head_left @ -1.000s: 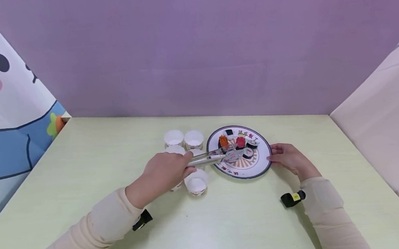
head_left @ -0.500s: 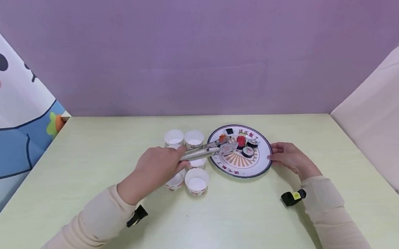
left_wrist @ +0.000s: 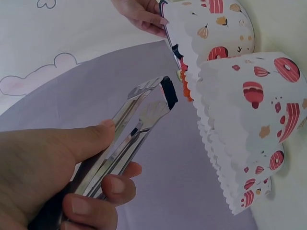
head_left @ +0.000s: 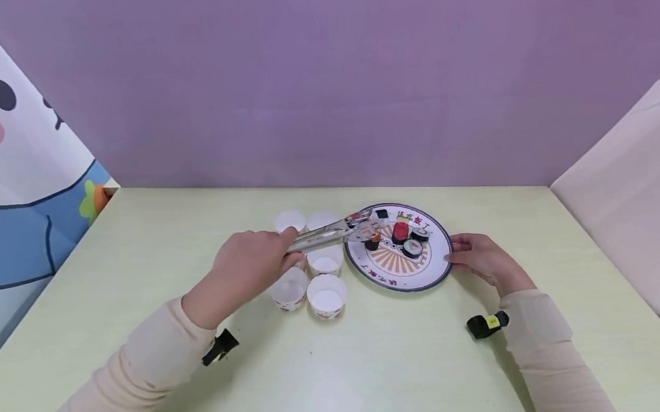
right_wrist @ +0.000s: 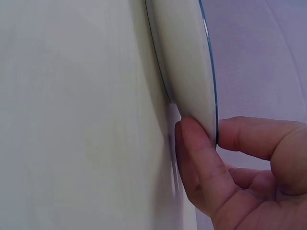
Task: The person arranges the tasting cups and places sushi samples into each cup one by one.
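Note:
My left hand (head_left: 246,262) grips metal tongs (head_left: 323,234), thumb on one arm and fingers curled round the other. Between the tong tips, a dark-edged sushi roll (left_wrist: 169,93) is pinched; it is up off the plate. The tips hang over the left part of a white plate (head_left: 401,281) with a blue rim. On that plate lie several sushi pieces, among them a red-topped one (head_left: 400,231) and a roll with a pale centre (head_left: 412,248). At the plate's right edge my right hand (head_left: 484,259) pinches the rim between thumb and fingers.
Several white paper cups (head_left: 327,296) with a printed pattern stand close together left of the plate, partly under the left hand and tongs. A purple panel (head_left: 320,89) rises behind the pale table (head_left: 380,372). Cloth walls flank both sides.
The left hand and tongs have moved up and to the left, away from the plate's middle, with the sushi roll in the tips. The right hand stays on the rim.

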{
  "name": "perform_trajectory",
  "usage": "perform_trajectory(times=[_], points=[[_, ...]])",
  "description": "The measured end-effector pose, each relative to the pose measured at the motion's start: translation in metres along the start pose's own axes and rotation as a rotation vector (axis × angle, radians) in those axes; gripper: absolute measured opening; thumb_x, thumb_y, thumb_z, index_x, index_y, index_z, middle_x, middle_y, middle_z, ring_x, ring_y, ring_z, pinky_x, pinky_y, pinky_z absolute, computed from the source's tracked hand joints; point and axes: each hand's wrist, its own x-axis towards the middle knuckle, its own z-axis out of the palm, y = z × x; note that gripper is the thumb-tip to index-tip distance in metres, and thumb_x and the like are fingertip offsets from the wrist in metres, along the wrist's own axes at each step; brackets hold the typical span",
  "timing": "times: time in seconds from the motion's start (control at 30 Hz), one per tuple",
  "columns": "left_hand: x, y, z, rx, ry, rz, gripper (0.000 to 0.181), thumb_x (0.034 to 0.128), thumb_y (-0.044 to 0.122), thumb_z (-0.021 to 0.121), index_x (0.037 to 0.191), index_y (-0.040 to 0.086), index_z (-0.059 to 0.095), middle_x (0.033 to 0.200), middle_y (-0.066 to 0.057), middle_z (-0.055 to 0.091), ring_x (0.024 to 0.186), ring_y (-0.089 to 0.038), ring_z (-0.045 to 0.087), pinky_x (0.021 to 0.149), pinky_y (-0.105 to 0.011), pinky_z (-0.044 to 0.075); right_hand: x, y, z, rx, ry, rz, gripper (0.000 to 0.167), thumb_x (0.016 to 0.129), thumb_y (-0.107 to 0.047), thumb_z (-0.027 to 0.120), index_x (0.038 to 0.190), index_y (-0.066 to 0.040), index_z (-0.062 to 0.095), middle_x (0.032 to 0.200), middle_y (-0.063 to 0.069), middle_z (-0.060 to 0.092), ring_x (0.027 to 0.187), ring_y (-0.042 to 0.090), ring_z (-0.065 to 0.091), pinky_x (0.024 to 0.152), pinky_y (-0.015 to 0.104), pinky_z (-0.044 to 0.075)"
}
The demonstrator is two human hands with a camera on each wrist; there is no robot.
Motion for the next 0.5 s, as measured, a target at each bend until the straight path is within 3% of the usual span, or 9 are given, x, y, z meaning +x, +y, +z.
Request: perform_trajectory(times=[0.27, 0.5], points=[[-0.002, -0.008, 0.0, 0.02, 0.06, -0.013, 0.031, 0.0919, 0.037, 0.06, 0.085, 0.009, 0.047, 0.052, 0.001, 0.042, 0.045, -0.019, 0.043, 0.04, -0.033, 0.035, 0.0, 0.0, -0.001, -0.007, -0.004, -0.008, 0.059, 0.09, 0.005, 0.057, 0.14, 0.013, 0.026, 0.126, 0.026, 0.044, 0.088, 0.011, 0.057, 0.081, 0.025, 0.051], [-0.004, -0.015, -0.004, 0.009, 0.018, -0.052, 0.028, 0.0929, 0.036, 0.059, 0.088, 0.01, 0.048, 0.055, 0.0, 0.045, 0.047, -0.019, 0.043, 0.041, -0.033, 0.034, 0.001, 0.001, 0.0, -0.001, -0.001, -0.006, 0.06, 0.09, 0.006, 0.057, 0.14, 0.013, 0.025, 0.124, 0.023, 0.045, 0.089, 0.011, 0.056, 0.081, 0.025, 0.051]])
